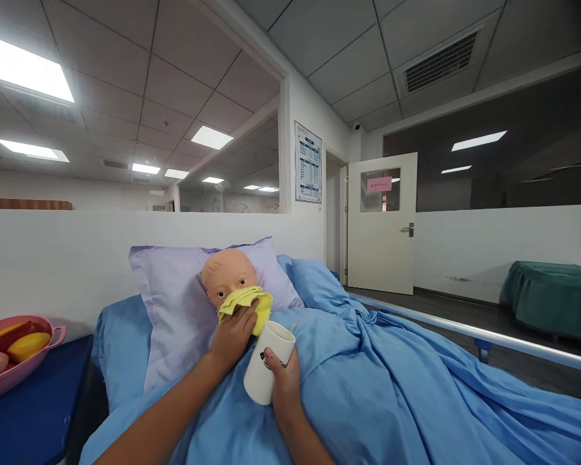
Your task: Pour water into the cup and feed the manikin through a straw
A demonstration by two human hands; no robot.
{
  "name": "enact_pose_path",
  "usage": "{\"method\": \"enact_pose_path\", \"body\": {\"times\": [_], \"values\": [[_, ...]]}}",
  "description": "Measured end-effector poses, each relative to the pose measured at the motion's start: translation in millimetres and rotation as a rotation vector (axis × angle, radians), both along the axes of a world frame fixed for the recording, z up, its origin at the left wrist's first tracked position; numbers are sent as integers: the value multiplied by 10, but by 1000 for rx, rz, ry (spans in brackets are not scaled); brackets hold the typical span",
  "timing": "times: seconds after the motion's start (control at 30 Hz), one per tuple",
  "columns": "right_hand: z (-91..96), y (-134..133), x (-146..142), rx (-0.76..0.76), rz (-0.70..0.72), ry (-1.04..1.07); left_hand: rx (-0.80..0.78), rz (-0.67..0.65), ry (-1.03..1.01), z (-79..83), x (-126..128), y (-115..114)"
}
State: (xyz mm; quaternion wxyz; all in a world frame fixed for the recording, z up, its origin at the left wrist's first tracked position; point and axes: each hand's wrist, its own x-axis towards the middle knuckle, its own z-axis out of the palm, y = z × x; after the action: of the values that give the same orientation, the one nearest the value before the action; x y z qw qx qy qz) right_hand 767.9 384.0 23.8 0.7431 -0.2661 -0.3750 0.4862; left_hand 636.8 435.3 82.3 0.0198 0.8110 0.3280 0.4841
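A manikin's head (pixel 228 271) rests on a lilac pillow (pixel 169 284), its body under a blue quilt (pixel 348 381). My left hand (pixel 236 332) presses a yellow cloth (pixel 244 298) over the manikin's mouth and chin, fingers bent on the fabric. My right hand (pixel 285 381) is wrapped around a white cup (pixel 261 374), held tilted just above the quilt, close to the cloth. A thin pale stick or handle shows at the cup's rim. What the cup contains is hidden.
At left, a pink basket (pixel 53 342) with plastic fruit stands on a dark blue tabletop (pixel 29 423). A metal bed rail (pixel 465 328) runs along the far right side. Behind are a white door (pixel 382 252), standing ajar, and a green-covered piece (pixel 552 303).
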Motion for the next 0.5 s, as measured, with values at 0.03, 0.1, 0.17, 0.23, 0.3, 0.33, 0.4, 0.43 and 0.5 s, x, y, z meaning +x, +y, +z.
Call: {"method": "enact_pose_path", "body": {"times": [0.03,0.1,0.17,0.23,0.3,0.33,0.4,0.43,0.5], "values": [[10,-7,1,1,9,-1,-22,19,-11,-52,-18,-1],[38,-30,6,2,27,2,-73,48,-51,-156,-61,-21],[73,-60,11,-6,30,4,-107,59,-70,-251,-113,-57],[107,-84,11,-14,31,-2,-176,35,-123,-321,-171,-110],[129,-92,4,-4,30,-3,-287,-7,-219,-344,-233,-178],[133,-89,-2,6,29,3,-334,-34,-266,-329,-262,-213],[129,-73,-13,22,26,18,-354,-90,-332,-241,-303,-274],[121,-61,-17,24,26,22,-320,-113,-366,-169,-311,-294],[98,-37,-19,21,29,15,-188,-121,-465,8,-288,-309]]}}
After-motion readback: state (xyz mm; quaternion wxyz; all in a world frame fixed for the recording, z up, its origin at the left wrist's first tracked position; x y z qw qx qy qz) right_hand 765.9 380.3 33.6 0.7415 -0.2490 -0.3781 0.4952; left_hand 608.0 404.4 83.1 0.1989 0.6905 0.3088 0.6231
